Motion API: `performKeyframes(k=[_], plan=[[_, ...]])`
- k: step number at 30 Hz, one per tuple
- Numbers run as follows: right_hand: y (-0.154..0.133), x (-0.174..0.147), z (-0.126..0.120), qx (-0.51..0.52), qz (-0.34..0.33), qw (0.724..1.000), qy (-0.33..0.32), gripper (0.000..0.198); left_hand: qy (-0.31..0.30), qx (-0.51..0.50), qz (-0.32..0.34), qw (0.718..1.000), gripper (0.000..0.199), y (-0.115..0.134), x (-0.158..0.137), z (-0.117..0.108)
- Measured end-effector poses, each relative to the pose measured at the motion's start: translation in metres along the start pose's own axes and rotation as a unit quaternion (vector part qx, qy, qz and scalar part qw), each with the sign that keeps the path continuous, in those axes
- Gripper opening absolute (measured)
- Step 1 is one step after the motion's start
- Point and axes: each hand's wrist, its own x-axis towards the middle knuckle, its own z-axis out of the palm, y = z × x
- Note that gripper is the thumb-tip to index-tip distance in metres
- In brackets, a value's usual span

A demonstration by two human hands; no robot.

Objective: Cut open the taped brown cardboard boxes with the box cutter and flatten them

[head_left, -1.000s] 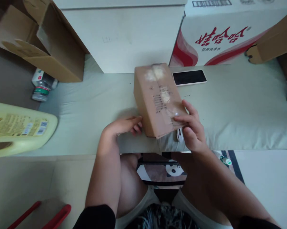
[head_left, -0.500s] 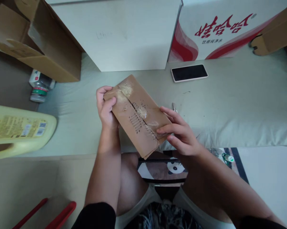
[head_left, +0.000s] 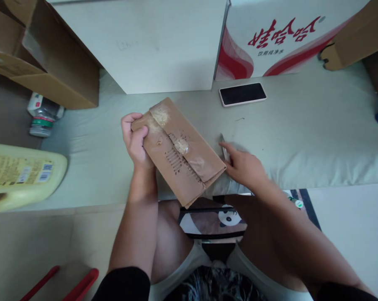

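Observation:
A flat brown cardboard box [head_left: 179, 152] is tilted in front of me, with a taped seam, patches of yellowish tape and dark print on its upper face. Its far left corner is gripped by my left hand [head_left: 137, 144], thumb on top and fingers round the edge. Just past the box's right corner, my right hand [head_left: 243, 165] has its thumb and index finger closed around a slim grey metal tool [head_left: 225, 153] on the cloth. The tool's lower part is hidden by the hand, so its exact kind does not show.
A phone [head_left: 243, 94] lies on the pale cloth surface [head_left: 302, 125]. Behind stand a white box [head_left: 163, 50] and a red-and-white carton [head_left: 270, 46]. At left are an open cardboard box [head_left: 66, 62], plastic bottles [head_left: 42, 121] and a yellow jug [head_left: 28, 175].
My right hand has let go of the box's right corner and moved to the metal tool beside it. My left hand keeps holding the box. The view has shifted slightly to the right.

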Motion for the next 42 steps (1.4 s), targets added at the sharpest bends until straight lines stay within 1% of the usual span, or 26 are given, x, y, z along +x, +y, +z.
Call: performKeyframes(k=[1,2,3,4,5,6,7,8,9,11,13,14,16,18,20,21,24,28,32,34,37,42], plan=[[0.0,-0.002,-0.003,0.075,-0.01,0.997,0.004,0.048,-0.002,0.001,0.002,1.0,0.033,-0.001,0.0,0.0],[0.001,-0.004,-0.008,0.172,-0.024,0.985,0.011,0.041,-0.007,0.002,0.004,1.0,0.034,-0.002,0.0,0.0],[0.002,-0.006,-0.012,0.281,-0.043,0.958,0.023,0.035,-0.011,0.001,0.007,1.0,0.034,-0.003,0.0,0.0],[0.003,-0.009,-0.017,0.387,-0.069,0.919,0.04,0.03,-0.015,-0.003,0.009,1.0,0.035,-0.005,0.0,0.001],[0.004,-0.013,-0.021,0.473,-0.097,0.874,0.062,0.027,-0.017,-0.01,0.012,1.0,0.037,-0.007,0.0,0.001],[0.004,-0.017,-0.024,0.533,-0.124,0.833,0.086,0.025,-0.019,-0.017,0.014,1.0,0.04,-0.008,0.0,0.001],[0.002,-0.021,-0.027,0.566,-0.147,0.803,0.11,0.024,-0.02,-0.021,0.017,0.999,0.043,-0.01,0.0,0.001],[0.0,-0.026,-0.028,0.579,-0.165,0.787,0.135,0.023,-0.021,-0.02,0.019,0.999,0.046,-0.012,0.001,0.001],[-0.003,-0.031,-0.027,0.579,-0.181,0.78,0.158,0.021,-0.023,-0.015,0.021,0.999,0.048,-0.014,0.001,0.001],[-0.011,-0.043,-0.024,0.562,-0.213,0.777,0.186,0.014,-0.031,0.007,0.024,0.999,0.048,-0.017,0.001,0.0],[-0.02,-0.055,-0.019,0.536,-0.261,0.784,0.174,0.007,-0.036,0.035,0.031,0.998,0.046,-0.02,0.001,-0.002],[-0.025,-0.059,-0.016,0.513,-0.286,0.794,0.157,0.011,-0.037,0.048,0.038,0.997,0.044,-0.022,0.0,-0.003],[-0.032,-0.064,-0.013,0.434,-0.331,0.826,0.142,0.021,-0.032,0.068,0.058,0.995,0.041,-0.024,0.0,-0.004],[-0.038,-0.064,-0.012,0.322,-0.368,0.856,0.166,0.019,-0.029,0.08,0.071,0.994,0.041,-0.026,-0.002,-0.005],[-0.041,-0.06,-0.013,0.222,-0.388,0.871,0.202,0.014,-0.031,0.094,0.064,0.993,0.04,-0.027,-0.003,-0.004],[-0.042,-0.058,-0.014,0.186,-0.391,0.875,0.218,0.015,-0.033,0.101,0.057,0.993,0.04,-0.027,-0.004,-0.004],[-0.042,-0.056,-0.018,0.137,-0.39,0.878,0.239,0.016,-0.032,0.112,0.044,0.992,0.042,-0.026,-0.004,-0.003],[-0.042,-0.06,-0.02,0.144,-0.377,0.888,0.22,0.012,-0.034,0.103,0.053,0.993,0.044,-0.026,-0.004,-0.003],[-0.044,-0.063,-0.021,0.126,-0.343,0.9,0.239,0.011,-0.043,0.094,0.059,0.993,0.041,-0.027,-0.004,-0.004],[-0.046,-0.062,-0.021,0.117,-0.337,0.903,0.238,0.012,-0.043,0.096,0.063,0.992,0.04,-0.029,-0.004,-0.005],[-0.048,-0.06,-0.021,0.093,-0.357,0.899,0.235,0.014,-0.044,0.101,0.072,0.991,0.04,-0.031,-0.002,-0.006],[-0.046,-0.06,-0.025,0.027,-0.408,0.875,0.259,0.018,-0.058,0.105,0.097,0.988,0.044,-0.033,0.001,-0.008]])
